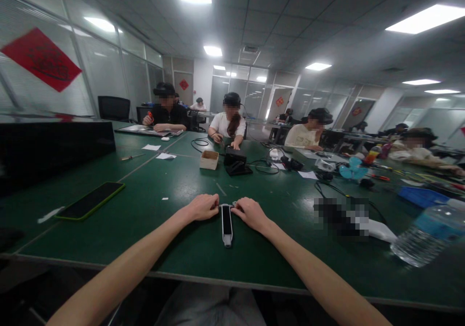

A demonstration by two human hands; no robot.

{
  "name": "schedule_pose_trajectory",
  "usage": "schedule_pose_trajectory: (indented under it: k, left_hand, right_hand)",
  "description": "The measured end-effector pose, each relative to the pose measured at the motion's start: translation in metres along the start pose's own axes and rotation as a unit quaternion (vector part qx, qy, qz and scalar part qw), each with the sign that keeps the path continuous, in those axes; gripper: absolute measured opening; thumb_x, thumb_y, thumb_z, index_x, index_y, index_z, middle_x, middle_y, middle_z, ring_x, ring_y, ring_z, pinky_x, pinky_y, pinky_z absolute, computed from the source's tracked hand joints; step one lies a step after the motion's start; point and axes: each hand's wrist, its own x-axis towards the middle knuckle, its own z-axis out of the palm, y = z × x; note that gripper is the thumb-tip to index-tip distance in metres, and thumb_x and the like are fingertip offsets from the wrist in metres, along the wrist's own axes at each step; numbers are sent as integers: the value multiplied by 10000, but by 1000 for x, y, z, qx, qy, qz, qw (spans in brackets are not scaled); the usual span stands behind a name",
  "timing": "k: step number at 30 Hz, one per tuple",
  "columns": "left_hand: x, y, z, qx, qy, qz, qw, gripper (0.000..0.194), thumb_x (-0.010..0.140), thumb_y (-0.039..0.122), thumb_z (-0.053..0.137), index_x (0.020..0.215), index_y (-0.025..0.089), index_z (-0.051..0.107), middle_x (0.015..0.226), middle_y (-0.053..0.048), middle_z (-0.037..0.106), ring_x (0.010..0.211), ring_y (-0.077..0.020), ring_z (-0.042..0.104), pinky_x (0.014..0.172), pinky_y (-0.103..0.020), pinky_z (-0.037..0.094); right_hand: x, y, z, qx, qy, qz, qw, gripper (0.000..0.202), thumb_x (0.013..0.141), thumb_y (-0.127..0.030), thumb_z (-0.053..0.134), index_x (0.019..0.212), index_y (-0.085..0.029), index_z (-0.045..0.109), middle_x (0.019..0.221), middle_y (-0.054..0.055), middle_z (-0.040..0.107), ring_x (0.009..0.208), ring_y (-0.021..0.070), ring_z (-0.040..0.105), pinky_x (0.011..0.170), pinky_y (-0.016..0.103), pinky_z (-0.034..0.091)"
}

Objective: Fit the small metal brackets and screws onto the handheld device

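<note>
A slim white-framed device (pixel 226 222) with a long black face and a grey tip lies on the green table, its tip towards me. Small grey parts stick out sideways at its far end. My left hand (pixel 203 207) is closed at the left of that end, fingertips touching the part there. On the opposite side my right hand (pixel 251 213) is closed too, with a bit of grey showing at its fingertips. The fingers partly cover what they pinch.
A phone with a green edge (pixel 92 200) lies to the left, near a black screen (pixel 54 149). Ahead are a small open box (pixel 209 160) and a black stand (pixel 238 163). A water bottle (pixel 423 234), a blue tray (pixel 421 196) and a blue fan (pixel 353 169) are at right. Several people sit around.
</note>
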Motion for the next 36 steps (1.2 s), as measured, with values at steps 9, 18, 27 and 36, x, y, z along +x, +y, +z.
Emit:
schedule_pose_trajectory:
  k: [9,18,27,36]
  left_hand:
    - [0,-3,3,-19,9,18,1000,115,845,257,461,921,190,514,818,-33,648,709,-182,602,624,-269,398]
    - [0,-3,3,-30,9,23,999,92,855,251,463,913,192,504,802,-26,640,698,-174,594,616,-269,395]
    - [0,-2,2,-18,19,26,999,111,858,253,463,932,193,519,788,-22,642,699,-177,598,616,-270,390]
    - [0,-6,3,-25,12,25,999,115,856,270,471,930,199,522,793,-23,643,693,-175,605,596,-262,384]
  right_hand:
    - [-2,4,-3,8,15,-19,1000,168,880,-332,557,834,-174,591,806,38,607,779,169,536,704,291,397]
    - [-2,7,-4,77,9,-8,997,104,869,-255,552,874,-174,618,872,44,614,814,167,529,731,309,418]
    - [0,15,-5,59,19,-39,997,135,897,-286,533,913,-194,632,935,46,634,903,182,532,785,317,404]
    - [-9,70,-25,-64,-16,70,995,200,886,-228,483,1005,-186,638,1019,83,633,952,209,533,828,328,399]
